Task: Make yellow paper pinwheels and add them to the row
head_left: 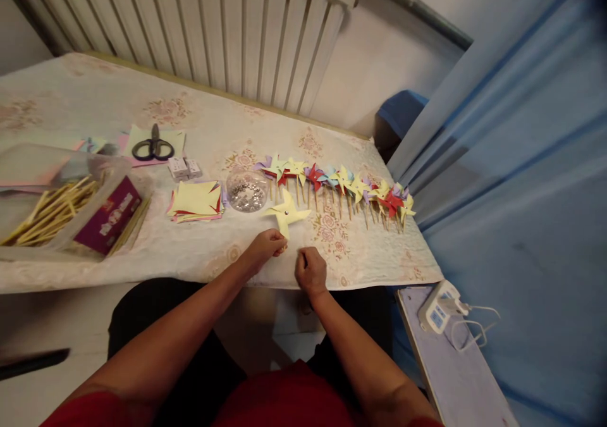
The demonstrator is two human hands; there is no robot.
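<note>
A pale yellow paper pinwheel (286, 213) with a small round metal fastener at its centre is pinched at its lower end in my left hand (270, 247). The fingers hide that lower end, so I cannot see how much of a stick is there. My right hand (312, 270) is curled into a loose fist at the table's front edge, apart from the pinwheel, with nothing showing from it. Just behind the pinwheel stands a clear round container (247, 191) of small metal fasteners. To the right, several finished pinwheels (358, 190) in yellow, red, purple and blue lie in a row on sticks.
A paper stack (196, 199) lies left of the container, near small white boxes (184, 167). Dark-handled scissors (153, 147) rest on more paper. A plastic bin (61, 237) of sticks (57, 212) stands far left. A power strip (439, 307) sits on the right-hand bench (455, 376).
</note>
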